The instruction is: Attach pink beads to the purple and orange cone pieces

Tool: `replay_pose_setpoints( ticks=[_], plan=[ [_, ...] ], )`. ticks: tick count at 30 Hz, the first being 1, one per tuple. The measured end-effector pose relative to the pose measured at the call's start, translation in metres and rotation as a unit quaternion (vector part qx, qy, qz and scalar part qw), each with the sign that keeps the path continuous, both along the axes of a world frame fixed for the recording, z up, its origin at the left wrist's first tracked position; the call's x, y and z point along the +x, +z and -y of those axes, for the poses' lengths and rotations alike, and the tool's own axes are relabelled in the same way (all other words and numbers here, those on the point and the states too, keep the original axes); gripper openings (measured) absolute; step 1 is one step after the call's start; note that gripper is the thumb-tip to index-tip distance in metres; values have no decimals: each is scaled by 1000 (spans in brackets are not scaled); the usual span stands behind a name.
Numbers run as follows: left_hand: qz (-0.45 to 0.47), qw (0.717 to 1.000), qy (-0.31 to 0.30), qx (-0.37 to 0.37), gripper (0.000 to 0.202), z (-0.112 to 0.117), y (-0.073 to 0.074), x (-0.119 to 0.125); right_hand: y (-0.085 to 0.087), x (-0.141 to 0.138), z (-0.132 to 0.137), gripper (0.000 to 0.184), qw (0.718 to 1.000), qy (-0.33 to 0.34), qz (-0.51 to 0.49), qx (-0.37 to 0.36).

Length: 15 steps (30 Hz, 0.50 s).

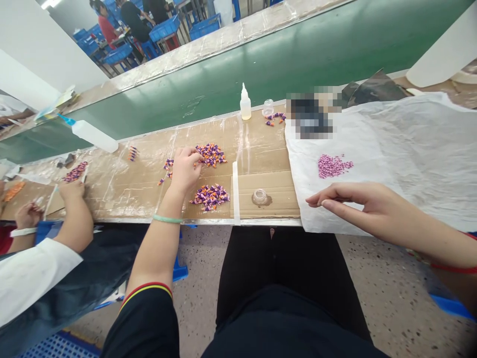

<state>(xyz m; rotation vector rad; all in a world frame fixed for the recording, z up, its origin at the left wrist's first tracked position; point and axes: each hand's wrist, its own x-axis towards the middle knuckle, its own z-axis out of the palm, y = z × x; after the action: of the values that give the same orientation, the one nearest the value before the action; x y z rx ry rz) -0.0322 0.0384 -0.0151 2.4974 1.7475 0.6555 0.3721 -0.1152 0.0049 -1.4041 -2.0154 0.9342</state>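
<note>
Head view: I have the left hand nearest, fingers bunched at the edge of the purple-and-orange pieces, which heap just to their right, lying every way; I can't tell if they pinch one. The right hand hovers well apart, fingers slightly open.

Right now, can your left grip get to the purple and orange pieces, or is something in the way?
Nothing visible is in the way. The left grip is right at the edge of the pile of purple-and-orange pieces on the cardboard, with nothing between them.
</note>
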Motion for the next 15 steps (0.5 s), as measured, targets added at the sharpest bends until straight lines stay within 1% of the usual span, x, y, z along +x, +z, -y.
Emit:
replay_pose_setpoints(
  ticks=[4,5,7,8,10,13,15],
  plan=[
    [36,999,-27,-30,15,28,16,11,0,4,1,39,1000,-18,-2,-3],
    [60,997,-37,-41,15,35,20,15,1,5,1,38,1000,-23,-7,-4],
    [158,983,-56,-74,14,51,28,26,3,7,3,35,999,-35,-20,-2],
    [210,971,-62,-92,14,58,32,32,3,8,4,34,999,-41,-26,-2],
    [289,941,-80,-155,13,73,38,45,3,12,5,31,998,-57,-36,0],
    [367,881,-114,-275,16,93,44,66,-1,22,6,30,996,-89,-31,5],
    [411,838,-129,-334,20,104,43,80,-7,31,4,28,993,-116,-7,25]
  ],
)
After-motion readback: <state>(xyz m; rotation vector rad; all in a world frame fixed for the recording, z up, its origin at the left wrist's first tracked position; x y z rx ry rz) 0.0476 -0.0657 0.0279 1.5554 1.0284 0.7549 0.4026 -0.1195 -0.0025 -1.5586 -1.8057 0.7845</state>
